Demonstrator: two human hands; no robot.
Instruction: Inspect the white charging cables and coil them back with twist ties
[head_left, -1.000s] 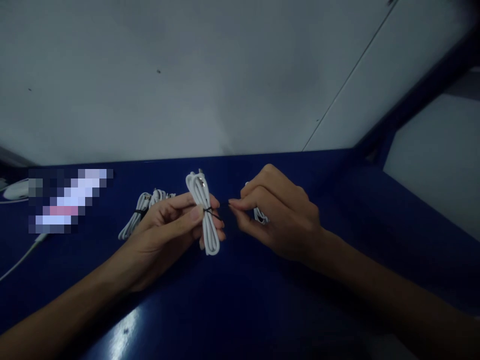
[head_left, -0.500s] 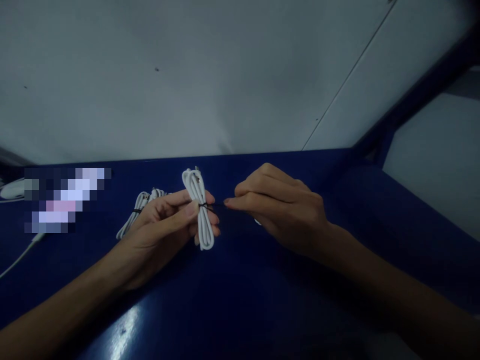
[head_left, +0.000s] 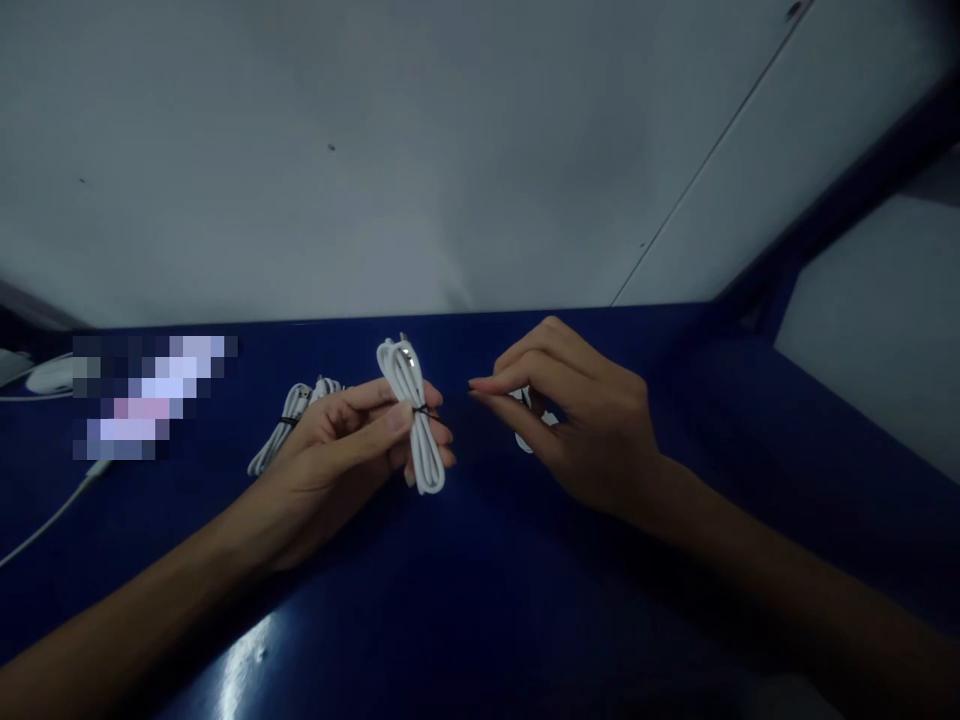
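Head view: left hand (head_left: 341,440) grips a coiled white cable (head_left: 415,415) at centre, its black tie (head_left: 424,411) seemingly wrapped. Right hand (head_left: 581,415), at 3 o'clock, pinches shut just beside it. One tied bundle (head_left: 289,425) lies at 9 o'clock on the tabletop (head_left: 480,590).

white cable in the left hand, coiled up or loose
Coiled: the white cable is folded into a tight bundle, cinched at its middle by a dark tie, pinched in the left hand.

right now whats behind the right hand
White cable pokes out past the right hand on the blue table; the hand covers most of it.
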